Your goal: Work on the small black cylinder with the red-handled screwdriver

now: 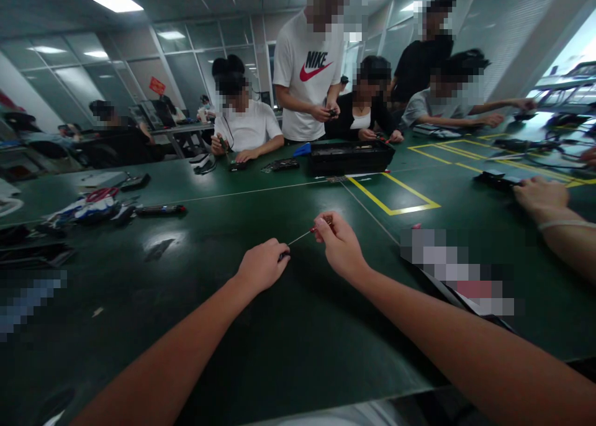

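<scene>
My right hand [339,243] is closed around the handle of a screwdriver [302,235], whose thin metal shaft slants down to the left. The tip of the shaft ends at my left hand [265,263]. Resting low over the green table [288,345], my left hand has its fingers closed on a small dark object [282,255], mostly hidden under the fingers. A small gap separates the two hands, bridged by the shaft.
A black bin [351,159] stands beyond my hands, near yellow tape marks [414,210]. Gloves and tools [93,208] lie at the left, with a dark pen-like tool [161,210]. A person's hand [542,196] is at the right. Several people sit or stand across the table.
</scene>
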`<action>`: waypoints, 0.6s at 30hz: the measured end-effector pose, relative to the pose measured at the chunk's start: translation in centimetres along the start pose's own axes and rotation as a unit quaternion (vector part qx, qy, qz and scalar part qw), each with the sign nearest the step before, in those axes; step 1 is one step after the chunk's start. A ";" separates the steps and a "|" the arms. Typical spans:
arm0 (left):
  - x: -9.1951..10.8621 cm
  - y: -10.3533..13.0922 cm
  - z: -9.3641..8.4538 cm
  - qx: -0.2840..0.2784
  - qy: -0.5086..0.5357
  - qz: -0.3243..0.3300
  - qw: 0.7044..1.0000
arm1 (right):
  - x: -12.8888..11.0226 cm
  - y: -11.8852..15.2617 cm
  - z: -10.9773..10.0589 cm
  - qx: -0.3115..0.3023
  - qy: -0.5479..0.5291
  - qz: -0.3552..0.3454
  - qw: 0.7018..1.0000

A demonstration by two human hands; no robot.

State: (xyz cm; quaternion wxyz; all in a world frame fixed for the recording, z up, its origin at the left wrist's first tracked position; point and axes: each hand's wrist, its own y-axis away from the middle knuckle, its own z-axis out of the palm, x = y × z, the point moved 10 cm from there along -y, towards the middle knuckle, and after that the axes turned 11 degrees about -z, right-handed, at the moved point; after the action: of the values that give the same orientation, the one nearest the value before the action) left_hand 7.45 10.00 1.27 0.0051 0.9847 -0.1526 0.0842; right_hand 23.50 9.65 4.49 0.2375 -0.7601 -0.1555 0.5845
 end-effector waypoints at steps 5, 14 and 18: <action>-1.3 -0.2 -0.5 -0.004 -0.009 -0.018 1.000 | -0.1 0.0 -0.1 -0.002 0.000 0.004 1.000; -8.3 0.7 -2.0 -0.042 0.292 -0.138 0.945 | 0.0 0.1 0.2 -0.017 -0.004 0.002 1.000; -12.5 3.5 -3.0 -0.030 0.503 -0.223 0.835 | 0.3 0.0 0.3 -0.019 -0.002 0.004 1.000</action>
State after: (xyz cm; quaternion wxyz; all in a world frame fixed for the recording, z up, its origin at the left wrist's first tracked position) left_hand -5.84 10.56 2.09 0.1298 0.8133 0.0925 0.5596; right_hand 23.33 9.82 4.22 0.2200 -0.7640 -0.1643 0.5838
